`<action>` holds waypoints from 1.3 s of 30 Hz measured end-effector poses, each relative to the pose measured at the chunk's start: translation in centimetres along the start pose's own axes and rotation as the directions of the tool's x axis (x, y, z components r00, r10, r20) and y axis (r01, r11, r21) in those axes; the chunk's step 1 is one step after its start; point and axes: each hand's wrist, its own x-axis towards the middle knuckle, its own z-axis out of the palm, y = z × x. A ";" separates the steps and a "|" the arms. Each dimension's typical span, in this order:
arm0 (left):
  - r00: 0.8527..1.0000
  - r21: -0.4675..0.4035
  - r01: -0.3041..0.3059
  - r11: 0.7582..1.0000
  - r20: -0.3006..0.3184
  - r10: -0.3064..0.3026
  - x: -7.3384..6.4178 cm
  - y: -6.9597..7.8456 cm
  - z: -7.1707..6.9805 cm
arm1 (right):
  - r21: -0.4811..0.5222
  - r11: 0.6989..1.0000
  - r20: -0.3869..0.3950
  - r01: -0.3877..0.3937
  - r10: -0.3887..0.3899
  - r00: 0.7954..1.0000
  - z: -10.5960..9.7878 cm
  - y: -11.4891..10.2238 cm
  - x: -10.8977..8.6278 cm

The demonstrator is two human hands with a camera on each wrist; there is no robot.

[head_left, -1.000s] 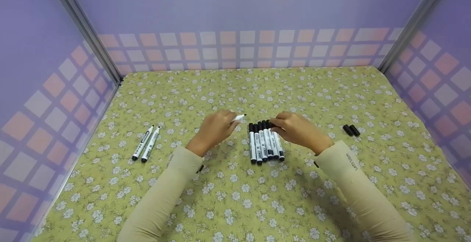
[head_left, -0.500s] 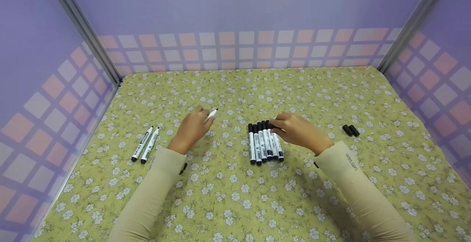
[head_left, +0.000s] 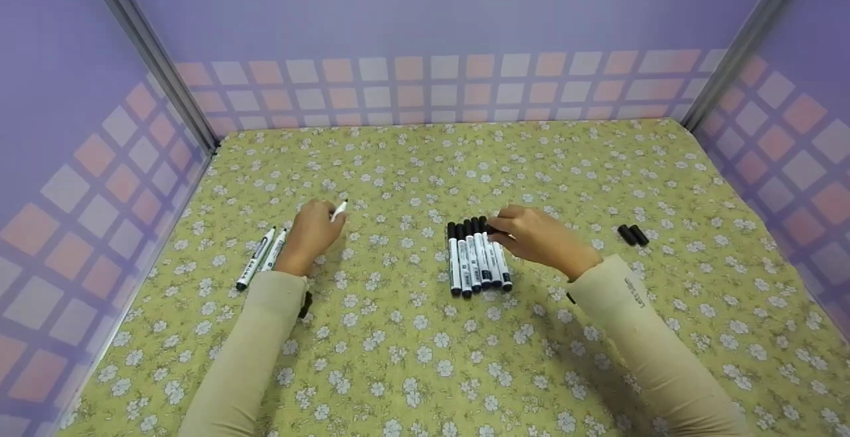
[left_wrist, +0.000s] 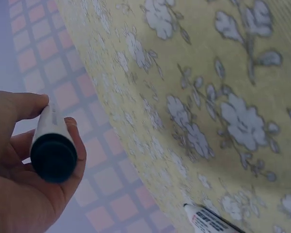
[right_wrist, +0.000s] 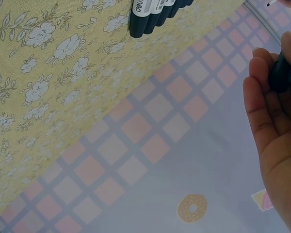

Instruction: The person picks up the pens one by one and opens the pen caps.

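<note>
L hand, fingers pinching an uncapped marker, had just swung away toward the table's L edge. R hand stayed by the row of markers mid-table, gripping what looked like a black cap; pen & cap thus sat well apart. Floral tablecloth; purple walls w/ checks.

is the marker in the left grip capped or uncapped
Uncapped: in the head view the marker held by the left grip shows a narrow dark tip; the right grip holds a black cap.
</note>
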 end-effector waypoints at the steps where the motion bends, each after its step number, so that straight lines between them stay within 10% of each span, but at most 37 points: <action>1: 1.000 -0.011 0.014 1.000 0.001 -0.014 0.0 -0.2 -0.2 | 0.004 1.000 0.004 -0.005 0.005 1.000 0.0 0.0 0.0; 11: 0.985 -0.046 0.169 0.985 0.023 -0.168 -0.6 -2.5 -1.5 | 0.011 1.000 0.009 -0.008 0.008 1.000 0.0 -0.1 0.0; 39: 0.991 0.169 0.118 0.979 0.047 -0.127 -2.5 -4.4 -1.8 | 0.013 1.000 0.022 -0.007 0.007 1.000 0.0 -0.1 -0.2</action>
